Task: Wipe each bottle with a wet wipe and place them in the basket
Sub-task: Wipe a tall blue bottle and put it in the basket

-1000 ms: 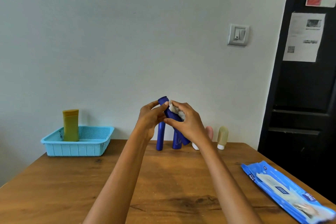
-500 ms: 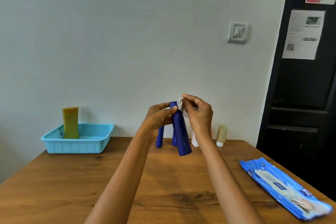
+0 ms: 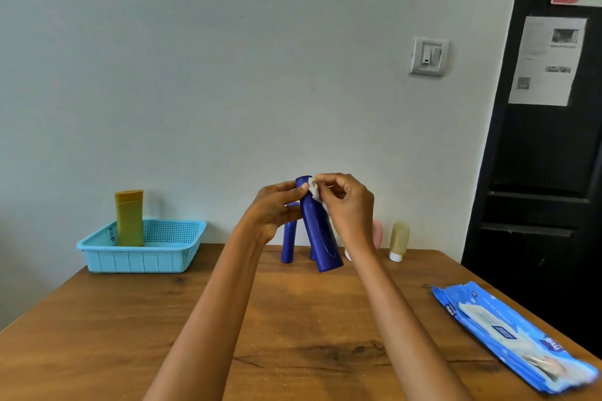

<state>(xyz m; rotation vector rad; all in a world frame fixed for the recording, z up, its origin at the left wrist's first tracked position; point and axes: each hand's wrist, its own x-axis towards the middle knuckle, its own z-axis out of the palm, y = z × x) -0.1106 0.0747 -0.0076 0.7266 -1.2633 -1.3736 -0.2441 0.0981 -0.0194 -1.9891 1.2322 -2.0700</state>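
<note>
Head view: left hand [image 3: 272, 213] grips the blue bottle [image 3: 321, 231] near its top, holding it clear above the table [image 3: 293, 319]. Right hand [image 3: 350, 205] pinches a wet wipe [image 3: 315, 190] against the bottle's upper end. Basket [image 3: 143, 252], well left of both hands, holds 1 yellow bottle [image 3: 129, 218]. Risk, as judged: the high grip could let the slick, tilted bottle slip onto the bottles standing behind it.

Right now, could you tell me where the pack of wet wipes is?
The pack of wet wipes lies flat at the table's right edge, right of the right forearm, below the black door.
</note>
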